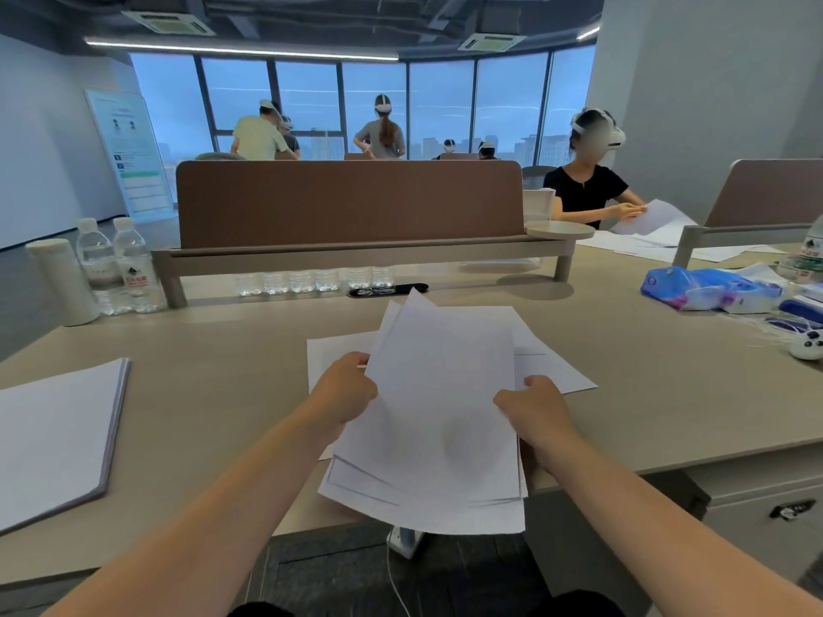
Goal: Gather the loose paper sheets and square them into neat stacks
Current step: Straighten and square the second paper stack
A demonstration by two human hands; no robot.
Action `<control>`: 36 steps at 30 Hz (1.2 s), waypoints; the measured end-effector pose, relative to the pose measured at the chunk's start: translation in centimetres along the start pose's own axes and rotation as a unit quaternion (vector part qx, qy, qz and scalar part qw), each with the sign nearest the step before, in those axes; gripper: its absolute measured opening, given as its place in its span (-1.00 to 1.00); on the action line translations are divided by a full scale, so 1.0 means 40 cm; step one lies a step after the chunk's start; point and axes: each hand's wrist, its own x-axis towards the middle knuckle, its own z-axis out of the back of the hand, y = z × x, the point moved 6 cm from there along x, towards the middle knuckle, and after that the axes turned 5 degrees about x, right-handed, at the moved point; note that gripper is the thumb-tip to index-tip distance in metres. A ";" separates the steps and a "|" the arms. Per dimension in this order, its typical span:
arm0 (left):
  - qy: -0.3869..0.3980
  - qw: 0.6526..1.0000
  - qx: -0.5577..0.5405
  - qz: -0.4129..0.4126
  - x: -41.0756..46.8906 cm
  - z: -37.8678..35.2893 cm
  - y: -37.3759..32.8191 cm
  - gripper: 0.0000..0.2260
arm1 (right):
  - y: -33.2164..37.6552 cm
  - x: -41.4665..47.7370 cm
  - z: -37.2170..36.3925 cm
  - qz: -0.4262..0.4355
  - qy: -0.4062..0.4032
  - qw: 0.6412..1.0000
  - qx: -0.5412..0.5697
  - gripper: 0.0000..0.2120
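Note:
A loose bundle of white paper sheets (pixel 438 407) is held above the desk's front edge, its corners fanned out unevenly. My left hand (pixel 345 389) grips the bundle's left edge and my right hand (pixel 536 411) grips its right edge. Under the bundle, a few more loose sheets (pixel 552 369) lie flat on the beige desk (pixel 213 362). A squared stack of white paper (pixel 53 434) rests on the desk at the far left.
A brown divider screen (pixel 347 202) closes the back of the desk. Water bottles (pixel 116 264) and a white flask (pixel 62 282) stand at back left. Blue tissue packs (pixel 712 289) lie at right. A drawer unit (pixel 757 505) sits under the right side. A person handles paper at back right.

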 end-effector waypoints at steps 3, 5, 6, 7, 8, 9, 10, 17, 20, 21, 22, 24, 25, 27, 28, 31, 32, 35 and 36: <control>-0.006 1.000 -0.018 -0.016 0.010 0.022 -0.010 -0.62 | -0.002 0.013 -0.023 -0.016 0.019 1.000 0.008 -0.88; -0.015 0.999 -0.038 -0.021 0.026 0.036 -0.011 -0.66 | 0.005 0.026 -0.037 -0.005 0.034 0.999 -0.004 -0.86; -0.015 0.999 -0.045 -0.019 0.036 0.041 -0.009 -0.69 | 0.013 0.032 -0.045 0.005 0.041 0.999 -0.014 -0.88; -0.012 0.999 -0.049 -0.012 0.046 0.048 -0.006 -0.74 | 0.023 0.039 -0.057 0.015 0.047 0.999 -0.019 -0.89; -0.004 0.999 -0.054 -0.003 0.048 0.051 -0.003 -0.81 | 0.035 0.038 -0.061 0.028 0.050 0.998 -0.018 -0.90; 0.001 0.998 -0.061 0.013 0.058 0.054 0.003 -0.87 | 0.045 0.048 -0.068 0.042 0.047 0.998 -0.019 -0.89; 0.001 0.998 -0.063 0.029 0.068 0.057 0.008 -0.86 | 0.055 0.060 -0.074 0.058 0.041 0.997 -0.021 -0.87; 0.004 0.999 0.031 0.037 0.112 0.069 0.029 -0.80 | 0.089 0.146 -0.147 0.116 0.042 0.989 -0.080 -0.89; -0.019 0.999 0.008 0.037 0.146 0.081 0.040 -0.71 | 0.098 0.184 -0.187 0.168 0.044 0.965 -0.195 -0.79; -0.022 0.999 0.001 0.035 0.154 0.083 0.041 -0.70 | 0.099 0.195 -0.199 0.170 0.053 0.955 -0.235 -0.74; -0.022 0.999 -0.003 0.032 0.160 0.085 0.042 -0.71 | 0.098 0.207 -0.210 0.166 0.065 0.945 -0.274 -0.66; -0.019 0.999 -0.002 0.030 0.167 0.085 0.046 -0.74 | 0.093 0.224 -0.227 0.156 0.080 0.926 -0.335 -0.48; -0.018 0.999 0.000 0.033 0.171 0.086 0.051 -0.75 | 0.090 0.231 -0.232 0.160 0.077 0.917 -0.359 -0.48; -0.026 0.999 0.001 0.039 0.178 0.091 0.062 -0.75 | 0.091 0.236 -0.237 0.182 0.060 0.901 -0.389 -0.54; -0.034 0.999 -0.001 0.043 0.181 0.095 0.067 -0.76 | 0.091 0.238 -0.240 0.194 0.051 0.898 -0.392 -0.56; -0.062 0.997 -0.022 0.045 0.188 0.109 0.079 -0.77 | 0.085 0.239 -0.249 0.196 0.050 0.904 -0.376 -0.53; -0.066 0.996 -0.029 0.046 0.187 0.112 0.082 -0.76 | 0.082 0.239 -0.249 0.192 0.053 0.907 -0.370 -0.50; -0.061 0.996 -0.040 0.055 0.175 0.115 0.092 -0.72 | 0.074 0.229 -0.240 0.199 0.041 0.908 -0.366 -0.41; -0.060 0.996 -0.045 0.057 0.170 0.115 0.093 -0.72 | 0.074 0.224 -0.237 0.208 0.039 0.908 -0.362 -0.41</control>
